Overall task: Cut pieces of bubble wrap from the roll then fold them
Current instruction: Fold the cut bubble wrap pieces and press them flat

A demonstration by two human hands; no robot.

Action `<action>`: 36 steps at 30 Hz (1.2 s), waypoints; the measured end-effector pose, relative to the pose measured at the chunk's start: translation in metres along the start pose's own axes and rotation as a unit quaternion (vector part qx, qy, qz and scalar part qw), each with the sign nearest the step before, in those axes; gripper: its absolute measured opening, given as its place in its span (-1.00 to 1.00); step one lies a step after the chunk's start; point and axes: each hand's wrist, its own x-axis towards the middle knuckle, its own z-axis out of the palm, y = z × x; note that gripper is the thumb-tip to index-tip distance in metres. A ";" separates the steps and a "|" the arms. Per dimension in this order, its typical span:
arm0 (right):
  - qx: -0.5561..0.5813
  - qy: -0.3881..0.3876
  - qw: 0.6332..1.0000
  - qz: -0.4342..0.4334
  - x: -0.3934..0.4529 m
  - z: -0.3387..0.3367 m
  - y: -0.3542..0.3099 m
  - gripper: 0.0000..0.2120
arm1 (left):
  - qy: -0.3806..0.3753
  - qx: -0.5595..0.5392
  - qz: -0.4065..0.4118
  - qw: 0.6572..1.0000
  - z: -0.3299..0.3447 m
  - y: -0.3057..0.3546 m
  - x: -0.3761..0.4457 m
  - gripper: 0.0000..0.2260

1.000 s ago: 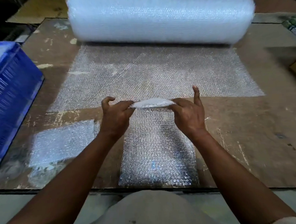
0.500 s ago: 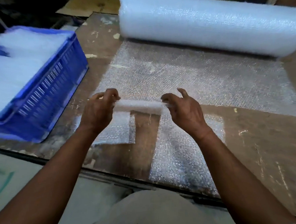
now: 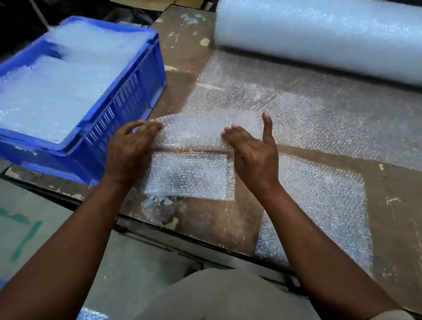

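Both hands, left hand (image 3: pixel 128 149) & right hand (image 3: pixel 251 152), pinch folded bubble wrap piece (image 3: pixel 203 129) at ends w/ fingers; prob light, floppy, springs open, so grip edges.

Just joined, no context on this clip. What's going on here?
A person is working through bubble wrap at a wooden table. Both hands hold a small folded piece above the table: the left hand grips its left end, the right hand its right end. Two cut pieces lie flat below, one under the hands and a larger one to the right. The big roll sits at the back, partly unrolled. A blue crate on the left already holds bubble wrap.
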 end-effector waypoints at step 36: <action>-0.010 -0.382 0.905 0.185 -0.107 0.000 -0.036 -0.24 | -0.305 -0.076 -0.081 0.946 0.048 0.103 -0.063 -0.11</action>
